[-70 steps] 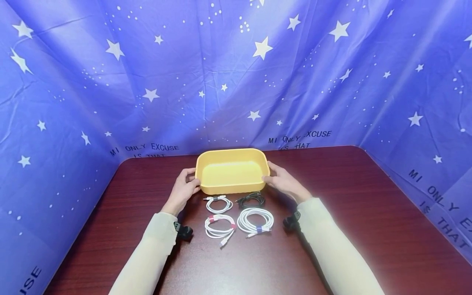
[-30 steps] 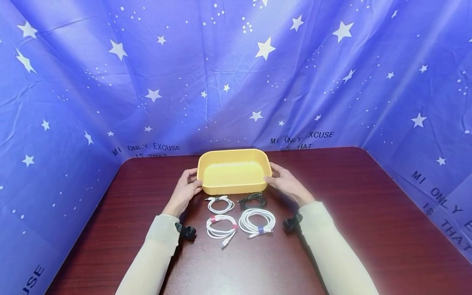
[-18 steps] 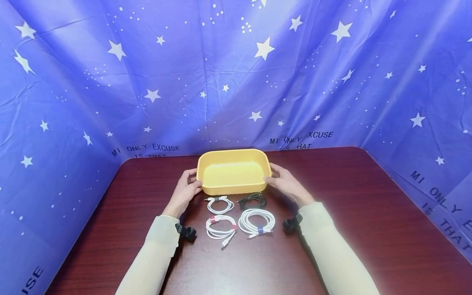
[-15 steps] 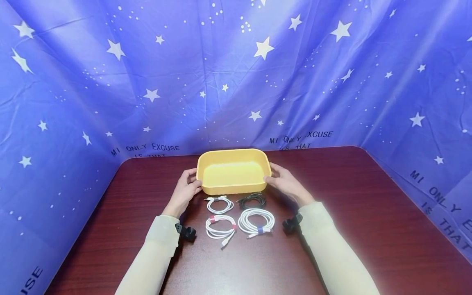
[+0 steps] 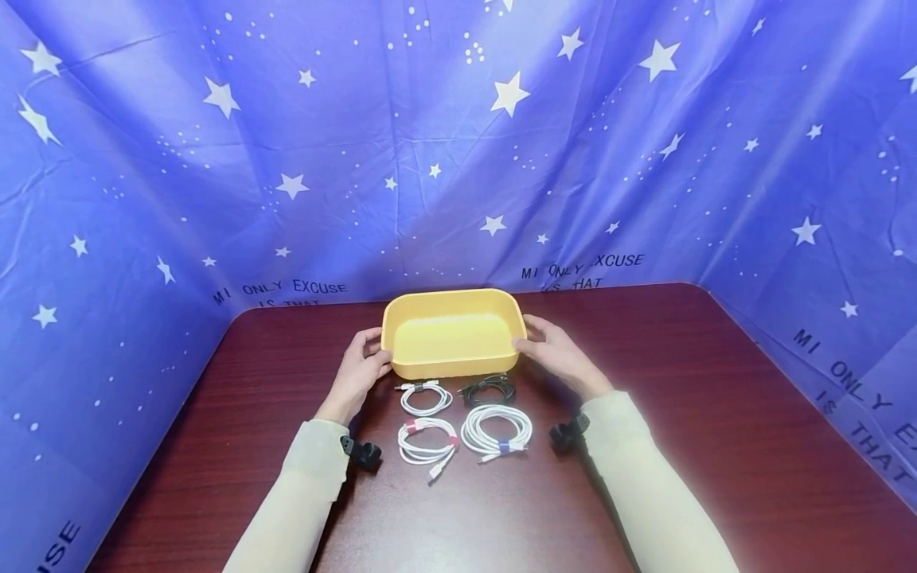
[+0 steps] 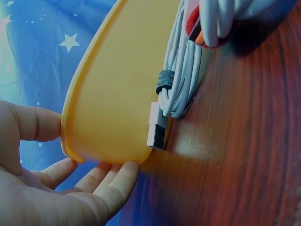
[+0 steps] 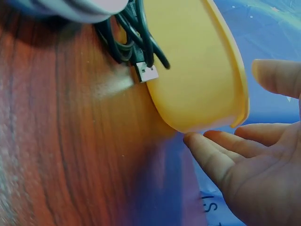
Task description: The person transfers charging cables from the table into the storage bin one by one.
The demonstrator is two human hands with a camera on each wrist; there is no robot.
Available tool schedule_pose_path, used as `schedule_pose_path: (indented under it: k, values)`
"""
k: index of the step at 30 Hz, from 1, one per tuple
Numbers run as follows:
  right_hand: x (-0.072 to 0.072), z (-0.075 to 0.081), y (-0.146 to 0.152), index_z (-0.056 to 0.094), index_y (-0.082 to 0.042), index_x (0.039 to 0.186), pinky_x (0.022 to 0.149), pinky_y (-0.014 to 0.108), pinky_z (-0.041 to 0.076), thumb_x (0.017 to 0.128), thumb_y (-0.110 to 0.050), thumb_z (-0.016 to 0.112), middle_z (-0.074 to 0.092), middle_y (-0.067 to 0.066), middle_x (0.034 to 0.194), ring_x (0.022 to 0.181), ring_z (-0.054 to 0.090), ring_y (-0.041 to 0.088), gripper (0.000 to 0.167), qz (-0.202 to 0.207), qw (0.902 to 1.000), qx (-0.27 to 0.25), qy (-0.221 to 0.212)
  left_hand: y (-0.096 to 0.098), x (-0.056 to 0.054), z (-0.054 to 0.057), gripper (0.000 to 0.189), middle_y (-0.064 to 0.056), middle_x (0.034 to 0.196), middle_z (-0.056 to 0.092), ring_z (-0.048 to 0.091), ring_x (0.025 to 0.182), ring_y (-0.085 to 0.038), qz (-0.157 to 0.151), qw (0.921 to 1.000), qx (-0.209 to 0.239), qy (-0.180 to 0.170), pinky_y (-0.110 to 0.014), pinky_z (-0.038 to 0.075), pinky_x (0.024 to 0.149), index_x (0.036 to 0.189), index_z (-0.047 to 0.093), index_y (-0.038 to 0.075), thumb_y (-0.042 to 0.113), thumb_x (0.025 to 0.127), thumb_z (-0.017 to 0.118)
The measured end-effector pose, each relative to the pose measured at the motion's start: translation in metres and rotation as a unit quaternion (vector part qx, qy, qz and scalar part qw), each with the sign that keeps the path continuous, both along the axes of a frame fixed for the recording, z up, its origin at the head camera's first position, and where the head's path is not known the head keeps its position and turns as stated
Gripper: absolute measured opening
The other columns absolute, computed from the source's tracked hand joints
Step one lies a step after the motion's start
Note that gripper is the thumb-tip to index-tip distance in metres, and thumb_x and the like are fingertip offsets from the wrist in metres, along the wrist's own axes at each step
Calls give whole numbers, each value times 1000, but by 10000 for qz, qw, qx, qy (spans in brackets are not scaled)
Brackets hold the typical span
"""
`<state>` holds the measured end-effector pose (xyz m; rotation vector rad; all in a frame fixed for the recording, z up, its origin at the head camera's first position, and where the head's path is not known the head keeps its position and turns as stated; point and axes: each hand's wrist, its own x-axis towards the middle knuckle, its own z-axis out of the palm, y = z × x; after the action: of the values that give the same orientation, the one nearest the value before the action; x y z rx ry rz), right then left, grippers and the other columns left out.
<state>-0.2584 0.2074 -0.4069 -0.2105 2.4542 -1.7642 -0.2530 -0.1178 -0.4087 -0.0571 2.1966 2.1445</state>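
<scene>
A yellow rectangular bin (image 5: 453, 368) with nothing inside sits toward the back of the table. My left hand (image 5: 353, 372) holds its left end. In the left wrist view the left thumb (image 6: 40, 124) meets the rim and the fingers (image 6: 120, 186) lie against the end wall. At the right end is my right hand (image 5: 562, 362); its fingers (image 7: 209, 157) touch the wall, while the thumb (image 7: 277, 77) stands off the rim. Coiled cables lie in front: a white one with a dark tie (image 5: 427, 410), a black one (image 5: 489, 399), a red-tied white one (image 5: 423, 458) and a blue-tied white one (image 5: 494, 455).
The dark red wooden table (image 5: 680, 477) has its back edge against a blue star-patterned curtain (image 5: 444, 143), which also hangs on both sides. The cables lie between the two forearms, close to the bin's front wall.
My right thumb has drawn slightly back from the bin's rim. The left hand, bin and cables stay in place; the head view shifts a little.
</scene>
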Motion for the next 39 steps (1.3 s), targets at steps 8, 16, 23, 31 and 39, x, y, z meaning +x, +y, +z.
schedule_pose_path:
  k: [8, 16, 23, 31, 39]
  values:
    - [3, 9, 1, 31, 5, 144, 104, 47, 39, 90, -19, 64, 45, 25, 139, 127, 44, 38, 68, -235, 9979, 528, 304, -1, -1, -2, 51, -28, 126, 48, 52, 114, -35, -1, 10000, -8, 15, -45, 44, 100, 139, 34, -3, -4, 90, 49]
    - [4, 11, 3, 50, 3, 133, 93, 45, 48, 90, -19, 65, 57, 21, 127, 113, 56, 34, 50, -429, 9916, 912, 805, -1, -2, -2, 51, -28, 126, 48, 52, 114, -35, -17, 10000, -27, 33, -44, 44, 100, 140, 33, -3, -4, 90, 49]
    - [7, 17, 3, 59, 1, 122, 91, 45, 50, 90, -20, 65, 62, 18, 120, 108, 59, 33, 39, -662, 9835, 1226, 1154, -1, -1, -2, 52, -28, 127, 48, 52, 115, -35, -5, 10000, -29, 27, -44, 44, 100, 139, 34, -3, -4, 90, 49]
    - [12, 27, -3, 60, 0, 121, 86, 42, 52, 88, -20, 66, 64, 17, 116, 103, 61, 30, 38, -749, 9793, 1306, 1355, -1, -1, -2, 51, -28, 128, 48, 51, 115, -35, 0, 10000, -2, 36, -45, 44, 100, 139, 34, -3, -5, 90, 49]
    - [21, 38, -11, 61, -4, 121, 84, 42, 53, 89, -20, 66, 65, 14, 113, 99, 62, 29, 37, -713, 9753, 1513, 1442, 0, 0, -2, 51, -28, 127, 48, 51, 115, -35, -3, 10000, -27, 29, -44, 44, 100, 139, 34, -2, -4, 90, 49]
